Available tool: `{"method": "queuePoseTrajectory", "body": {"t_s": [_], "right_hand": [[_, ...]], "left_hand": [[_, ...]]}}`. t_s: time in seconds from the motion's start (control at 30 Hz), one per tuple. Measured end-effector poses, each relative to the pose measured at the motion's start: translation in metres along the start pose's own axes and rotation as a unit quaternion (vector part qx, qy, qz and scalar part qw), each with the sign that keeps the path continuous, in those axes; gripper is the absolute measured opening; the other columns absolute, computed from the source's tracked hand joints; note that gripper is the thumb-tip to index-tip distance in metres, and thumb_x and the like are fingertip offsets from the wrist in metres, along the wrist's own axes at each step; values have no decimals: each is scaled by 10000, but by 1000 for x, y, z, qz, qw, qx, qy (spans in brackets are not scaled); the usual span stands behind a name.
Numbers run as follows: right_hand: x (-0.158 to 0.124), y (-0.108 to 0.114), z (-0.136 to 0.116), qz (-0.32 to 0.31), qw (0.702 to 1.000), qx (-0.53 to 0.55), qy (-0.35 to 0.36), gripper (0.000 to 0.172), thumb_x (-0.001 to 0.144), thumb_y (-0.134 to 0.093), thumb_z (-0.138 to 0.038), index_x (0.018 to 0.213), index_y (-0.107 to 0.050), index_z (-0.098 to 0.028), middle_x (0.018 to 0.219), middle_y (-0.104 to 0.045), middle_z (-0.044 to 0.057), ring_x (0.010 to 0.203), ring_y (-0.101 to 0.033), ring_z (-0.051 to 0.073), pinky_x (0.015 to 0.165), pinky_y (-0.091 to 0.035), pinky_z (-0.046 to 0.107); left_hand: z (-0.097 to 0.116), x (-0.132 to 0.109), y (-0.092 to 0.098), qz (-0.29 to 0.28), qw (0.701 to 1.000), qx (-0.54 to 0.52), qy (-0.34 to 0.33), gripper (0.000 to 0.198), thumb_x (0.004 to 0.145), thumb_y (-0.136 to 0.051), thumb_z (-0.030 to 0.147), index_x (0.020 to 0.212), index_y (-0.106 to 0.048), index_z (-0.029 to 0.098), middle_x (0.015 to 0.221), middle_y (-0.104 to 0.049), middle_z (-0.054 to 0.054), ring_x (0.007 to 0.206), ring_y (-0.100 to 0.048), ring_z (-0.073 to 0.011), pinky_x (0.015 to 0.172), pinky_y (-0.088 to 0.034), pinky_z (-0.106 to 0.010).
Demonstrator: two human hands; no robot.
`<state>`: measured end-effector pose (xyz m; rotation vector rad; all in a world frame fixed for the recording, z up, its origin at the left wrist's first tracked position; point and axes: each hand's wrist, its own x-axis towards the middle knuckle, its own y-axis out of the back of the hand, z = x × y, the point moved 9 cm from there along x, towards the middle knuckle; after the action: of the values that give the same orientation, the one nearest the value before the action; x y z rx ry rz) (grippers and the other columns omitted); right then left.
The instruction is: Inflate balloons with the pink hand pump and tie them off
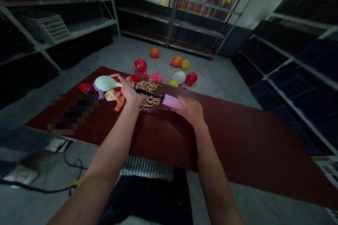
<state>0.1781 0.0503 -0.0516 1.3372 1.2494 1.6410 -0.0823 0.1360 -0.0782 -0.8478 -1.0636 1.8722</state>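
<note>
Between my two hands lies a hand balloon pump (173,101) with a pink barrel and a black rod drawn out on its left. My right hand (191,109) is wrapped round the pink barrel's right end. A pale, partly filled balloon (105,83) points left from my left hand (128,93), whose fingers close round the balloon's neck; the pump's black end runs to that hand. Beneath and beside the left hand are limp balloons, among them an orange one (119,101) and a purple one (100,93). A pile of tan strings (151,95) lies just beyond the rod.
The dark red table (224,137) stretches to the right. Several inflated balloons, including a white one (179,77) and an orange one (155,52), rest on the floor behind it. Metal shelves (148,37) line the room. A black cable (39,190) runs over the floor at left.
</note>
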Motion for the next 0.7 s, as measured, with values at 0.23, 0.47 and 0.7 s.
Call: {"method": "queuePoseTrajectory", "body": {"t_s": [0.23, 0.47, 0.7], "right_hand": [[-6, 9, 23, 38, 999, -35, -14, 467, 915, -639, -502, 1301, -638, -240, 1129, -752, 90, 977, -676, 256, 805, -415, 343], [-9, 13, 19, 24, 999, -42, -2, 450, 901, -683, -425, 1304, -635, -231, 1093, -748, 83, 945, -670, 253, 769, -405, 333], [-8, 11, -2, 12, 999, -37, 17, 448, 891, -697, -423, 1283, -632, -215, 1043, -749, 96, 886, -673, 243, 726, -397, 316]], "left_hand": [[16, 4, -5, -15, 1000, -17, -15, 466, 1047, -454, 366, 646, -277, 208, 520, -277, 59, 389, -286, -82, 417, -268, -232], [4, -16, -9, 6, 1000, -4, -12, 430, 1053, -383, 265, 643, -264, 213, 513, -241, 70, 371, -229, -76, 414, -250, -237], [-12, -36, -14, 20, 999, 32, 5, 518, 1062, -478, 346, 616, -254, 206, 471, -222, 83, 377, -223, -70, 412, -251, -221]]}}
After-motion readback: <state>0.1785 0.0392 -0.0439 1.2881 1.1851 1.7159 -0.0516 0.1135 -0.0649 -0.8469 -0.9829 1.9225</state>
